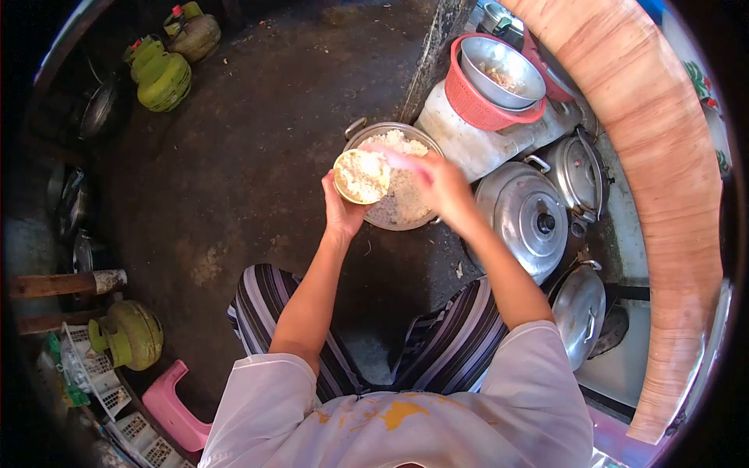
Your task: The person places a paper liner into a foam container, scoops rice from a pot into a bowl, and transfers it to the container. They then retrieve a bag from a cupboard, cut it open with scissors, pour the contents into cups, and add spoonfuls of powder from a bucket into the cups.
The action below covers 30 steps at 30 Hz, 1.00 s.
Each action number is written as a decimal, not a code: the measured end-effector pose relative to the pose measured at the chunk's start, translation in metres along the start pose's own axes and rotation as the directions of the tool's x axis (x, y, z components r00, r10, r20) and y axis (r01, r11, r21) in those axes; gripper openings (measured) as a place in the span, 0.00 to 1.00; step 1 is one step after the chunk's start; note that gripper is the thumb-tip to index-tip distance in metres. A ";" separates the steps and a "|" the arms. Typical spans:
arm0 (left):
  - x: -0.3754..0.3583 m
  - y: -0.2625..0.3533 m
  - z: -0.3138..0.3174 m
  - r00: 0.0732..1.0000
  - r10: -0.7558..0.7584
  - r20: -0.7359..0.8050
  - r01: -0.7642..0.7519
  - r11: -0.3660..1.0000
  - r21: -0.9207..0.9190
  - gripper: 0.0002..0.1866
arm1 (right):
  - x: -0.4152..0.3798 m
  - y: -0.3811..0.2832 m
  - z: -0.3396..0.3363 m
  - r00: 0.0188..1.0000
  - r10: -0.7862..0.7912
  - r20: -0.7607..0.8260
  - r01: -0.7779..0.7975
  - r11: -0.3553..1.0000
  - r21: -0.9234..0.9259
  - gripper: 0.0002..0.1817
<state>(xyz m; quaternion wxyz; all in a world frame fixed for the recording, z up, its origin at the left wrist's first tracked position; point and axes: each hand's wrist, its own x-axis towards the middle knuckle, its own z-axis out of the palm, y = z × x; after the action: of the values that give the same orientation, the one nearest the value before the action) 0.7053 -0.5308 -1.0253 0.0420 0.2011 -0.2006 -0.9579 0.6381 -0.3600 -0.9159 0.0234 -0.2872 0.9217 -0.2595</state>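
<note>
Bowl and spoon, held above a pot of cooked rice, seen from the wearer's head. The left hand (344,212) is curled partway, fingers and thumb cupping the outer side of a small bowl (378,200). The bowl itself is probably light and stiff, its weight coming mostly from the load; best held from below and around the wall, kept level, since the heap could spill over the edge. It is round, with a yellowish rim, and filled with pale, clumped grains. The right hand (443,184) is closed about the handle end of a spoon (400,160), pale pink and extending across toward the bowl; motion seems to smear its outline, so its exact shape is uncertain. It is likely light, and best gripped along the handle. Beneath both, on the dark floor (257,156), stands a wide metal pot (402,228), likely rigid and the heaviest piece, best lifted by its side handles. The rice (406,199) in it is whitish, probably soft and sticky, heaped higher along the far side. Farther off, a pink basket (477,109) holds a metal bowl with food inside.
</note>
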 end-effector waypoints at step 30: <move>0.014 -0.015 -0.004 0.994 0.108 -0.034 -0.107 0.993 0.040 0.33 | -0.017 0.004 0.051 0.943 0.179 0.281 -0.258 0.925 0.278 0.11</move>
<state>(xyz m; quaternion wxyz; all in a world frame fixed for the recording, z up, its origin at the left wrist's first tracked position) 0.6941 -0.5206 -1.0401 0.0933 0.2081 -0.2285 -0.9465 0.6601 -0.3718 -0.9641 0.2133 -0.2050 0.8853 -0.3587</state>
